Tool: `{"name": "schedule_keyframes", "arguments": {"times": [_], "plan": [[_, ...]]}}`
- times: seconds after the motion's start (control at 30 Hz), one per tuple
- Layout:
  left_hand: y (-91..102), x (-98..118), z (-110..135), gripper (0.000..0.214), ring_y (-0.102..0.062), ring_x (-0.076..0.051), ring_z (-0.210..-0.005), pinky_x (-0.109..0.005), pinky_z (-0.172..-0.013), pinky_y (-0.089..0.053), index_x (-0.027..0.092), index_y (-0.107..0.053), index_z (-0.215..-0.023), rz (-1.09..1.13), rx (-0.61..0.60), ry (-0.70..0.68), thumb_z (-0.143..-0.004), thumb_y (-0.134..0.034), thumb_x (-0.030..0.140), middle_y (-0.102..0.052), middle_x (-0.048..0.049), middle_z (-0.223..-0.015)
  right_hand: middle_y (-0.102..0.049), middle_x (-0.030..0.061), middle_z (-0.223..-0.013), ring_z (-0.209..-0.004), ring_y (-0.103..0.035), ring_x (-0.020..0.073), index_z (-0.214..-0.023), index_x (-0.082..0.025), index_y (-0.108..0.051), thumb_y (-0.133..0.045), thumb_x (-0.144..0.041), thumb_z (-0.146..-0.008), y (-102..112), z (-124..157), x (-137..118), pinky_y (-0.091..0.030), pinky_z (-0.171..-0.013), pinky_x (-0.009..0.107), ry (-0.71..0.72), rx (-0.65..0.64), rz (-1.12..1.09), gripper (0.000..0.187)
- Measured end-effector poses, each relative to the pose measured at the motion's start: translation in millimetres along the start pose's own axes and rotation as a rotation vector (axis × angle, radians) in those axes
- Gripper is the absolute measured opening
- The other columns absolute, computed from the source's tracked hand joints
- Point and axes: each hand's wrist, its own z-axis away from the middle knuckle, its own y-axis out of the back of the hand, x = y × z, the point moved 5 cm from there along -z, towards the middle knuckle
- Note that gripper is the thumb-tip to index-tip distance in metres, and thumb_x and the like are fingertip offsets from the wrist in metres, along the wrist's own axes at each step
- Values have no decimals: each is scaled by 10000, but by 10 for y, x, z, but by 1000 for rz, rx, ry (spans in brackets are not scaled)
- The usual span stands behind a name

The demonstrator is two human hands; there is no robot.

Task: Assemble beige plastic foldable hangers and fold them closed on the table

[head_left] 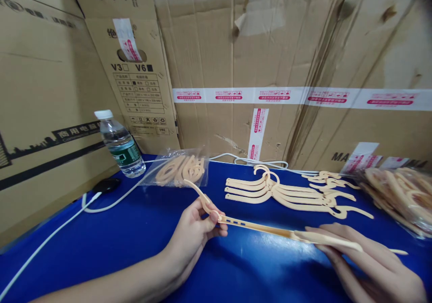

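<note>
A beige plastic folding hanger (266, 228) is stretched out between my hands above the blue table. My left hand (199, 224) pinches it near a slotted joint, where one curved end piece sticks up to the left. At the other end, my right hand (367, 258) grips the hanger, with its fingers along the far arm. Behind them lie several similar beige hangers (249, 190), lined up side by side with their hooks together. More beige hanger pieces (327, 179) rest to the right of that row.
A clear bag of beige parts (189, 170) lies at the back left, beside a water bottle (121, 145). Another bagged pile (401, 195) is at the right. A white cable (111, 207) runs from a black device (106, 185). Cardboard boxes (216, 60) wall the back and left.
</note>
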Motion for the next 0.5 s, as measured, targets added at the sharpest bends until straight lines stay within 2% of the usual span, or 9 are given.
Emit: {"name": "schedule_keyframes", "arguments": {"times": [0.23,0.37,0.5], "plan": [[-3,37,3,445,-607,-108,-501,-207,-494,-531,149,-572,-628,-5,21,-13,-482,-957,319,-636,32,-586,-713,45,-1020,-867,-714,187,-1124,-235,-641,-518,-167,-923,28,-157,-54,-556,-808,234,-48,29,-23,245],[26,33,-1,428,-670,-124,-594,-195,-571,-565,137,-630,-646,18,54,-27,-468,-963,338,-688,4,-669,-737,47,-934,-785,-734,184,-1107,-223,-623,-525,-239,-942,44,-249,-67,-585,-715,199,-98,31,-11,192],[62,3,-10,405,-706,-127,-684,-164,-646,-566,125,-697,-714,3,78,-29,-497,-953,352,-721,-20,-763,-742,49,-873,-719,-744,171,-1058,-216,-595,-507,-319,-963,67,-359,0,-584,-611,147,-230,15,-54,165]]}}
